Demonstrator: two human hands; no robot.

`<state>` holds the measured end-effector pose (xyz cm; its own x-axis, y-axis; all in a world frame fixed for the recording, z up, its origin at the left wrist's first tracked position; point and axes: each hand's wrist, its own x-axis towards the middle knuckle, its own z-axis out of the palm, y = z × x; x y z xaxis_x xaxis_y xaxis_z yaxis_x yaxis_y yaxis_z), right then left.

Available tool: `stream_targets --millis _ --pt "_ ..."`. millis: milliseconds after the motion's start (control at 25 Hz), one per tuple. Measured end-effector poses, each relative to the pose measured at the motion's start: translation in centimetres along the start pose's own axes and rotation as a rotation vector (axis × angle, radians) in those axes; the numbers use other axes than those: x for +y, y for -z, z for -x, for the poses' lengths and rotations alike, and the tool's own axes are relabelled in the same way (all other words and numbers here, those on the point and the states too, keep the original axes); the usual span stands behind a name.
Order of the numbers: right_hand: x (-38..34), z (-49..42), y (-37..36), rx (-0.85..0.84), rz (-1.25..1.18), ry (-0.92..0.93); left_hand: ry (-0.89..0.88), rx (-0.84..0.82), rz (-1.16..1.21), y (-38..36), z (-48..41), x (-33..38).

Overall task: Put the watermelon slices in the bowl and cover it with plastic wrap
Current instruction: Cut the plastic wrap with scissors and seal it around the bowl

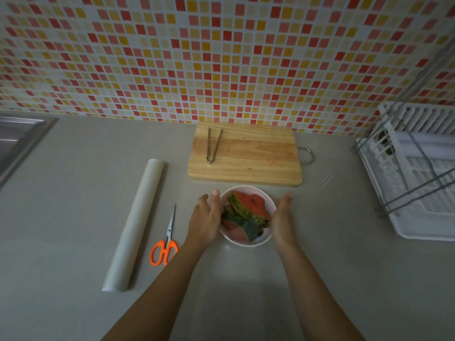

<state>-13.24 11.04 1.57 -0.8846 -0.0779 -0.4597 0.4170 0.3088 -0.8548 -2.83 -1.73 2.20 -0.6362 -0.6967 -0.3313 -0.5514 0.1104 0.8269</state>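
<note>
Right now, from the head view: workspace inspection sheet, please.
Surface: grey counter, dim light.
Job's things: watermelon slices in white bowl; plastic wrap roll lying to its left; film over bowl cannot be told.
Clutter: scissors beside the roll; tongs on cutting board behind bowl.
Hands: left hand and right hand open, flanking the bowl's sides.
Cables: nothing seen.
Surroundings: sink far left, dish rack right, tiled wall behind.

Bare table [332, 242] lies open right of the right hand [283, 215] as far as the dish rack [418, 183]. Just ahead of the left hand [206, 217] the cutting board [246, 156] blocks; scissors [168, 236] and a roll [135, 222] lie to its left.
</note>
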Motion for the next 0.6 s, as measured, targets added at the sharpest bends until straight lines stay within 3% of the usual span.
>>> stream_targets --millis 120,200,400,480,600 --pt "-0.5 1.5 2.0 -0.192 0.023 -0.003 0.080 -0.143 0.279 1.1 0.4 0.3" --pt "-0.8 1.8 1.9 -0.276 0.017 0.000 0.086 -0.164 0.278 1.6 0.4 0.5" --pt "-1.4 1.4 1.0 -0.306 -0.038 -0.054 0.083 -0.155 0.141 2.0 0.3 0.3" --pt "-0.9 1.4 1.5 -0.283 0.001 -0.037 -0.060 -0.029 0.055 1.9 0.7 0.4" --pt "-0.6 1.8 2.5 -0.059 0.104 0.109 -0.263 0.099 0.027 2.8 1.3 1.9"
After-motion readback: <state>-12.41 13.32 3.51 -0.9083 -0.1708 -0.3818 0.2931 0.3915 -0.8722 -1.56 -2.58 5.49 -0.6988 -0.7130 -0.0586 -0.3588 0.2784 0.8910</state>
